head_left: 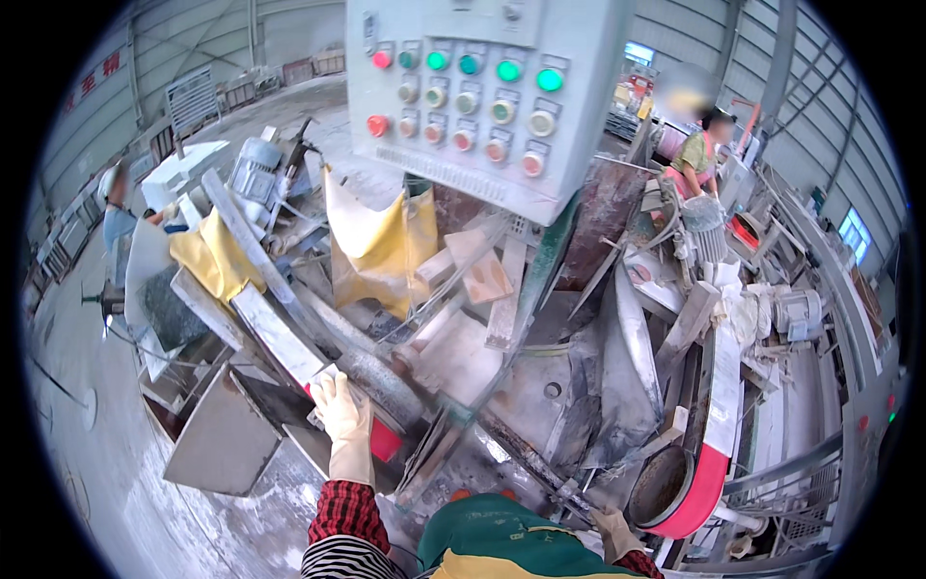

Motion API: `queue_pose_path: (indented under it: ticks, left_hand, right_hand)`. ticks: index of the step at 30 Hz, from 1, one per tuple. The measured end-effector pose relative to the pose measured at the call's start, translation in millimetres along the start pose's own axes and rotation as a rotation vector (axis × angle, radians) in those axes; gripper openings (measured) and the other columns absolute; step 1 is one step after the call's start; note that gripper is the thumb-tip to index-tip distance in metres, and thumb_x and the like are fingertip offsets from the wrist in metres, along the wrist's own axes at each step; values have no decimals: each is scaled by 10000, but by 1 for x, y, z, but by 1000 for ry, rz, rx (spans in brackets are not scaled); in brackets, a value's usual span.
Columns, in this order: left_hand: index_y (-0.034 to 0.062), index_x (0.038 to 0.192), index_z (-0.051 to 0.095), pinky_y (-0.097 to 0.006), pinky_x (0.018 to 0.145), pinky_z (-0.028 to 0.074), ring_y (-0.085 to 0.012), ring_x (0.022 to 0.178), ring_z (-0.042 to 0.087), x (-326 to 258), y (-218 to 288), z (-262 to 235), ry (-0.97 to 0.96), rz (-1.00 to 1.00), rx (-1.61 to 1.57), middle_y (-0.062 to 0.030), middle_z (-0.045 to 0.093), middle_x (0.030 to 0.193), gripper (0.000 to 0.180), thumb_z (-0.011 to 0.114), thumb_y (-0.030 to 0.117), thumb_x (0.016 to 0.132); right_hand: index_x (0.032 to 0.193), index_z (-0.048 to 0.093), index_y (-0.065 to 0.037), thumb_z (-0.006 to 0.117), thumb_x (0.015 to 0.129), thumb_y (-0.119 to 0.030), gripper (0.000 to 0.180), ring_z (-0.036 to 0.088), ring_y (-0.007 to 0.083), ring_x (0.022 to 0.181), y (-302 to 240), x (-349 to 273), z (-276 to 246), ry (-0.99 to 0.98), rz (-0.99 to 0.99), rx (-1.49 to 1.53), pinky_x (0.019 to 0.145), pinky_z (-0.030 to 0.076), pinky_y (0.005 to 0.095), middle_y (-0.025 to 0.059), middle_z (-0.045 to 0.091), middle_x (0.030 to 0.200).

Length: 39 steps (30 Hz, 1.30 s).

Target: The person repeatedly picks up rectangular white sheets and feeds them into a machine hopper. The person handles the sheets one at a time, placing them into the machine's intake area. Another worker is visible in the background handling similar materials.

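My left hand (343,425), in a cream rubber glove, lies on the near end of a long pale machine rail (280,333). Its fingers are stretched forward over the top, beside a red end piece (386,441). Low on the right, my right hand (613,533), gloved as well, hangs by my green and yellow apron (502,531). Its fingers are small and partly hidden, so I cannot tell what they do. Closest to it are a dark metal bar (531,454) and a red, round-ended rail (702,492).
A grey control box (473,174) with rows of buttons, several lit green, hangs ahead. Yellow cloth (381,251), stone offcuts (479,265) and motors (256,169) fill the machinery. One person (696,159) stands far right, another (118,207) far left. Grey boards (222,429) lean beside the left rail.
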State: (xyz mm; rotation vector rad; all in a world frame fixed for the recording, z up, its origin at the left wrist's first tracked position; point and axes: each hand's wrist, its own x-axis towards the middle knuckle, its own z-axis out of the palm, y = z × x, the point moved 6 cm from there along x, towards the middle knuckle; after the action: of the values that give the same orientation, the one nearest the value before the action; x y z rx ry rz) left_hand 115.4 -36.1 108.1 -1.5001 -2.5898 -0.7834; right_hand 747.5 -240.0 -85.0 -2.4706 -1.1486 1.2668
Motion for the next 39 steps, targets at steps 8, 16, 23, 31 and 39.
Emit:
queue_pose_path:
  ticks: [8, 16, 23, 31, 39]
  left_hand:
    - [106, 1316, 486, -518, 1143, 329, -492, 1389, 283, -10, 10, 8, -61, 66, -22, -189, 363, 1477, 692, 796, 129, 698]
    - [102, 1371, 447, -543, 1145, 310, -520, 1390, 258, -25, 17, 14, -68, 108, 20, -213, 346, 1479, 747, 800, 133, 712]
    - [113, 1398, 411, -549, 1157, 277, -517, 1402, 224, -37, 24, 9, -68, 113, 34, -218, 322, 1486, 765, 789, 103, 733]
    - [120, 1387, 421, -547, 1156, 288, -524, 1403, 220, -45, 32, 8, -79, 144, -6, -212, 317, 1487, 757, 787, 78, 726]
    - [106, 1326, 499, -485, 1131, 332, -463, 1303, 375, -24, 13, 29, -162, 139, 39, -176, 448, 1360, 734, 779, 124, 647]
  right_hand:
    - [1259, 601, -27, 646, 909, -261, 423, 705, 216, 884, 100, -13, 27, 56, -137, 50, 737, 572, 317, 153, 722, 1015]
    - [1396, 509, -23, 644, 903, -202, 541, 673, 234, 738, 152, -41, 60, -27, 217, 610, 644, 558, 363, 159, 716, 953]
    - [1375, 528, 14, 611, 869, -183, 550, 667, 208, 778, 117, -55, 55, 13, 149, 595, 679, 544, 337, 142, 717, 928]
    - [1371, 545, -13, 606, 855, -300, 594, 691, 237, 896, 129, -27, 61, 47, -165, 239, 808, 532, 347, 193, 720, 1004]
    - [1299, 587, -10, 629, 851, -267, 519, 699, 223, 798, 131, -6, 59, 0, 38, 537, 723, 541, 349, 161, 736, 930]
